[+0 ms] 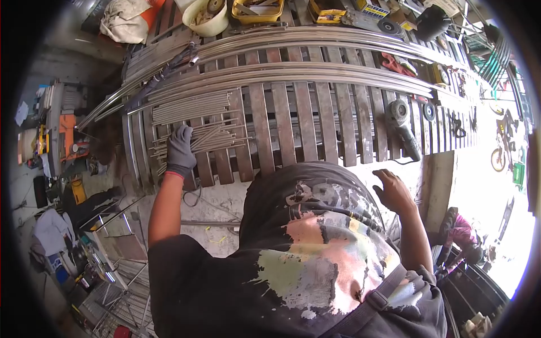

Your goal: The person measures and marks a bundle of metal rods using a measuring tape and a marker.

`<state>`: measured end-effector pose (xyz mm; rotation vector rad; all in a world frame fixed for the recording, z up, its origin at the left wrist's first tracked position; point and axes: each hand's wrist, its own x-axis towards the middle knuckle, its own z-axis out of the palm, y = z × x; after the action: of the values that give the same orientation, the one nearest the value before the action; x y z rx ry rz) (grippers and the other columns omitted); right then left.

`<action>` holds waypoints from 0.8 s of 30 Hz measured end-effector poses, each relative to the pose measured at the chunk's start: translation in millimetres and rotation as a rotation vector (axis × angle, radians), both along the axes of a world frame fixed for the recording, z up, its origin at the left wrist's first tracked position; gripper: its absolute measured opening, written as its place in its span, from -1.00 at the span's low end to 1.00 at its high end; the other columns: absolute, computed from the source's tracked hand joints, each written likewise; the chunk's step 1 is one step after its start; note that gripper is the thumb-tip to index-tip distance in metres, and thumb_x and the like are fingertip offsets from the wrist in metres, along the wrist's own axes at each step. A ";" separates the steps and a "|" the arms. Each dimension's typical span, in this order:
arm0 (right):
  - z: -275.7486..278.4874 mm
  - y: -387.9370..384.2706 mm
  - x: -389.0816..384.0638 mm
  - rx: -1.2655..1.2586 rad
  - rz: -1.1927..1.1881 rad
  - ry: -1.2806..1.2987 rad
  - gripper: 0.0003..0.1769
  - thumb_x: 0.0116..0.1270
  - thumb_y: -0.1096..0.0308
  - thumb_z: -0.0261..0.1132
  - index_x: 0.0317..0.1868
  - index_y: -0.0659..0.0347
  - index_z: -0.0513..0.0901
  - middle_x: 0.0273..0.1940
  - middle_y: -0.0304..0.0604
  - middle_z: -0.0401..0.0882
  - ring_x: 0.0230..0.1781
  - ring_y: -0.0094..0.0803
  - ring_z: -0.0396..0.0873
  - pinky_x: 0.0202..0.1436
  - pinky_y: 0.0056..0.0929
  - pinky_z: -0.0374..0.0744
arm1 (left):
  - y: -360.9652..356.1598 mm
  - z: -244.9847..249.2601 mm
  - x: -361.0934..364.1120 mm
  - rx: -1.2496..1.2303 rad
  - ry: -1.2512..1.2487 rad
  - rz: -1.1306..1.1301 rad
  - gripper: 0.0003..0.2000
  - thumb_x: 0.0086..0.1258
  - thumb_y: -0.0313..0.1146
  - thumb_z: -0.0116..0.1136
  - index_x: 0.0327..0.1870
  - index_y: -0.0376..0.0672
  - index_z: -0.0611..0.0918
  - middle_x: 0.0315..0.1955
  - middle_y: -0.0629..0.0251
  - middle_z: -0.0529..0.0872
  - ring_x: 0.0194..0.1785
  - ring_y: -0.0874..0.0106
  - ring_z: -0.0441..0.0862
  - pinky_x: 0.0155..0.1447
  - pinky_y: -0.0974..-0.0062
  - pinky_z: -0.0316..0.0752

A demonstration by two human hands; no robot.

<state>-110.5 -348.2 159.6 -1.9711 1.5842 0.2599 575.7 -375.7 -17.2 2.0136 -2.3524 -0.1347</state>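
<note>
My left hand [181, 151], in a grey glove, is over a loose pile of short thin metal rods [217, 138] at the left of the slatted metal table. Its fingers curl down onto some of the rods, and the palm side is hidden. Just beyond it lies a neater row of short metal rods [191, 107], side by side. My right hand [393, 190] is bare and holds nothing, its fingers apart, in front of the table's near edge. The nearest tool to it is an angle grinder [404, 130] lying on the slats.
Bundles of long metal rods [315, 73] run across the slatted table [284, 127]. At the back stand a white bucket [206, 22], a yellow tray [256, 16] and boxes [372, 8]. A person in pink [463, 231] bends down at the right. Metal frames [121, 287] stand at lower left.
</note>
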 end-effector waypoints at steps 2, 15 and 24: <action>-1.9 4.4 -4.0 -0.010 -0.002 -0.009 -0.54 0.47 0.38 0.46 0.34 0.22 0.66 0.26 0.10 0.73 0.31 0.14 0.67 0.40 0.04 0.63 | -2.9 9.2 -7.1 0.002 0.011 0.029 -0.06 0.11 -0.48 0.24 0.70 -0.22 0.31 0.42 -0.11 0.52 0.52 -0.14 0.42 0.62 0.00 0.32; -0.8 13.4 -2.8 0.101 -0.002 0.031 -0.56 0.49 0.39 0.44 0.34 0.19 0.65 0.26 0.06 0.73 0.31 0.12 0.67 0.38 0.04 0.65 | -6.5 -5.4 1.0 -0.019 -0.123 -0.024 -0.71 0.05 -0.43 0.29 -0.14 -0.07 0.64 -0.22 0.06 0.75 -0.02 -0.06 0.63 0.21 0.00 0.46; 8.8 -13.8 -17.6 -0.053 0.012 -0.001 -0.54 0.47 0.41 0.44 0.35 0.23 0.67 0.27 0.08 0.73 0.29 0.12 0.68 0.41 0.02 0.62 | -56.8 43.2 -6.7 0.458 -0.119 0.005 -0.71 0.27 -0.38 0.19 0.01 -0.17 0.70 -0.12 -0.20 0.84 0.04 -0.21 0.80 0.20 -0.09 0.65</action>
<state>-128.1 -362.0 168.5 -2.0213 1.5944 0.2232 569.0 -432.5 26.0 2.2675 -2.5742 -0.6225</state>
